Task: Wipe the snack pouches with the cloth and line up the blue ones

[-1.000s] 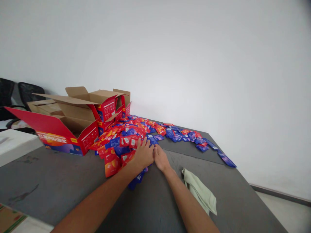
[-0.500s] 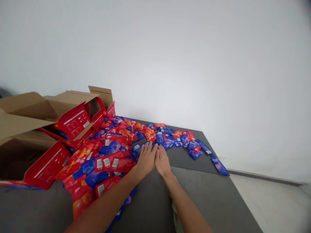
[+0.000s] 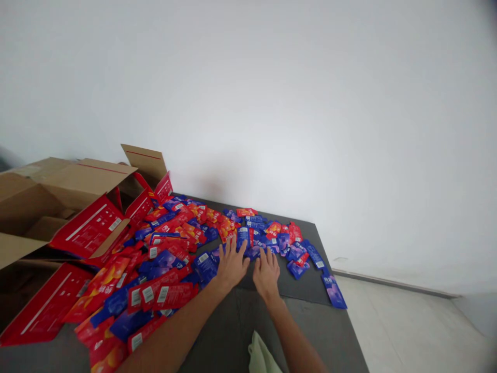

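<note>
My left hand [image 3: 232, 265] is open, fingers spread, at the right edge of a heap of red and blue sachets. A blue sachet [image 3: 205, 265] with a barcode label lies just left of it, and another blue sachet [image 3: 243, 235] stands out beyond its fingertips. Beside it, apart by a small gap, my right hand [image 3: 267, 272] is open too, palm down, its fingertips near a cluster of blue sachets [image 3: 273, 242]. Neither hand holds anything that I can see. What lies under the palms is hidden.
Open cardboard boxes with red printed sides [image 3: 93, 225] stand along the left. A dark grey table [image 3: 303, 316] carries the sachets and meets a white wall [image 3: 272, 103] behind. One blue sachet [image 3: 333, 291] lies at the table's right edge. Pale cloth [image 3: 261, 355] shows below.
My hands, touching each other before, have parted and the fingers have spread. The camera view has shifted, so the boxes and sachets appear further left and lower.
</note>
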### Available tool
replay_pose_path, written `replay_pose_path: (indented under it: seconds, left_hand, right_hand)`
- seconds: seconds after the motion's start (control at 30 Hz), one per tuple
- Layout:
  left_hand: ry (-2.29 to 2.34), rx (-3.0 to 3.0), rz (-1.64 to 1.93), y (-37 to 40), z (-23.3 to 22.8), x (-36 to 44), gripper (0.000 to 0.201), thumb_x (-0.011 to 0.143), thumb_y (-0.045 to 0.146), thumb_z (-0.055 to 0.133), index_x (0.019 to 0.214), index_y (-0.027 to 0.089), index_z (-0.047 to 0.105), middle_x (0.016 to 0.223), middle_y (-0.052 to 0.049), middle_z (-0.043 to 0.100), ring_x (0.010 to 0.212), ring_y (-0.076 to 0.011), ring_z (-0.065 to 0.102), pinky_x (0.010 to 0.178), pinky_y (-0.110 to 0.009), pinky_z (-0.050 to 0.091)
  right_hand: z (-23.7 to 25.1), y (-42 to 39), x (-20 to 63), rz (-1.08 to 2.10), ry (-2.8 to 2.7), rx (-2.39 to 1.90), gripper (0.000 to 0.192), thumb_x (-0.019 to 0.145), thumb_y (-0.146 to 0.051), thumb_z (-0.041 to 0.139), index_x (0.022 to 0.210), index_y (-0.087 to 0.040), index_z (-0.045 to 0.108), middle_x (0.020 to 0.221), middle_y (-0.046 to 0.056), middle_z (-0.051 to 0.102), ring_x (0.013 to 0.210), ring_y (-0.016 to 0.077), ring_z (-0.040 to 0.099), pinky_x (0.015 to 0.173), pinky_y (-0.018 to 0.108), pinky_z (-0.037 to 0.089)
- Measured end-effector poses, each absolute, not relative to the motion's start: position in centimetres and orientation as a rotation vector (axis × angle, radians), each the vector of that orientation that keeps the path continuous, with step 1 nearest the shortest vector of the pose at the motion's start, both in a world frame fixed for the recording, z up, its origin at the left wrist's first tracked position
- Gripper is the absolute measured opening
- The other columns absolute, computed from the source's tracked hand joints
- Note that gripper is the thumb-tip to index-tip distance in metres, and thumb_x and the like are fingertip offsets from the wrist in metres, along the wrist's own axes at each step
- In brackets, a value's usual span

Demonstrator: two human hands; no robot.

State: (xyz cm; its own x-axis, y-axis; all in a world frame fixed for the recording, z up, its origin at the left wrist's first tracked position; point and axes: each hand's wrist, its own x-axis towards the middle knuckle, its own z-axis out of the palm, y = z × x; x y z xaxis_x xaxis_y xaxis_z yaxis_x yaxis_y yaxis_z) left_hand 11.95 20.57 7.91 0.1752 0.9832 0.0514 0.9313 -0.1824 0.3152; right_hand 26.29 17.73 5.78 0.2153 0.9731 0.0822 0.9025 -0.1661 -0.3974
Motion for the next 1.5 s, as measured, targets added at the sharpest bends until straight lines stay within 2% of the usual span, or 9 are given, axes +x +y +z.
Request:
replay_pose_path:
  seconds: [0.17,0.47,0.6,0.8,0.93,1.1,1.27,1.4,1.5]
  left_hand:
    - [1.918,2.126,0.235,22.8,8.7,12.8,0.071,0.089,0.047,0.051,0.154,0.030,0.028,0.164,-0.015,0.016,0.149,-0.0381,0.015,0.115,-0.062,0.014]
    - [1.973,1.946,0.198,28.2,7.0,13.6,0.076,0.086,0.055,0.053,0.153,0.032,0.029,0.165,-0.013,0.008,0.150,-0.0399,0.006,0.114,-0.065,0.014]
    - [1.972,1.862,0.182,31.4,5.0,13.4,0.089,0.075,0.064,0.062,0.153,0.035,0.029,0.166,-0.010,0.000,0.149,-0.0439,-0.001,0.111,-0.070,0.011]
    - [1.893,1.738,0.041,34.8,2.2,13.1,0.114,0.056,0.073,0.071,0.154,0.036,0.026,0.166,-0.011,-0.006,0.145,-0.0491,-0.015,0.107,-0.076,0.009]
    - [1.768,1.784,-0.013,35.2,1.5,13.4,0.115,0.052,0.075,0.071,0.152,0.038,0.029,0.166,-0.010,-0.001,0.146,-0.0477,-0.016,0.108,-0.076,0.003]
    - [1.671,1.854,-0.061,33.9,2.3,13.9,0.115,0.053,0.071,0.070,0.154,0.034,0.028,0.166,-0.007,0.003,0.149,-0.0412,-0.008,0.114,-0.066,0.002]
    - [1.559,1.877,-0.113,30.3,3.4,14.6,0.117,0.052,0.067,0.070,0.154,0.032,0.026,0.165,-0.007,0.011,0.150,-0.0389,-0.003,0.116,-0.064,0.004]
    - [1.498,1.909,-0.091,26.1,4.0,15.4,0.113,0.053,0.062,0.070,0.154,0.031,0.029,0.164,-0.006,0.019,0.151,-0.0365,0.002,0.118,-0.060,0.005]
    - [1.481,1.899,-0.111,23.0,4.6,15.8,0.111,0.056,0.058,0.068,0.155,0.030,0.025,0.164,-0.005,0.020,0.151,-0.0355,0.002,0.119,-0.058,0.004]
  right_hand:
    - [6.2,19.3,28.3,0.367,-1.789,-2.224,0.053,0.098,-0.036,0.033,0.150,-0.029,0.039,0.161,0.007,0.026,0.147,0.0326,0.021,0.113,0.059,0.023]
    - [5.0,25.1,27.7,0.525,-1.897,-2.217,0.057,0.094,-0.025,0.036,0.151,-0.030,0.037,0.164,0.008,0.018,0.148,0.0334,0.022,0.111,0.058,0.026]
    - [3.8,28.1,27.8,0.571,-1.898,-2.225,0.063,0.091,-0.021,0.040,0.153,-0.030,0.032,0.165,0.007,0.014,0.148,0.0352,0.019,0.109,0.059,0.028]
    - [1.3,30.9,28.9,0.734,-1.910,-2.273,0.089,0.077,-0.017,0.057,0.155,-0.039,0.018,0.166,0.003,-0.001,0.148,0.0418,0.012,0.109,0.066,0.024]
    - [0.6,31.5,29.3,0.897,-1.971,-2.275,0.095,0.070,-0.019,0.061,0.154,-0.041,0.021,0.166,0.004,0.005,0.148,0.0446,-0.001,0.107,0.071,0.018]
    - [0.7,29.9,29.8,0.890,-2.042,-2.277,0.096,0.066,-0.020,0.060,0.154,-0.035,0.026,0.165,0.005,0.014,0.149,0.0412,0.002,0.110,0.066,0.015]
    - [0.9,25.2,30.1,0.840,-2.032,-2.285,0.097,0.062,-0.019,0.057,0.154,-0.029,0.027,0.164,0.004,0.016,0.150,0.0379,0.005,0.114,0.060,0.018]
    - [1.3,20.9,30.0,0.797,-2.051,-2.312,0.097,0.062,-0.018,0.054,0.155,-0.019,0.027,0.164,0.008,0.018,0.151,0.0353,0.008,0.116,0.056,0.019]
    - [1.8,17.9,29.9,0.789,-2.084,-2.306,0.096,0.061,-0.018,0.054,0.154,-0.012,0.030,0.163,0.011,0.020,0.150,0.0346,0.010,0.118,0.051,0.020]
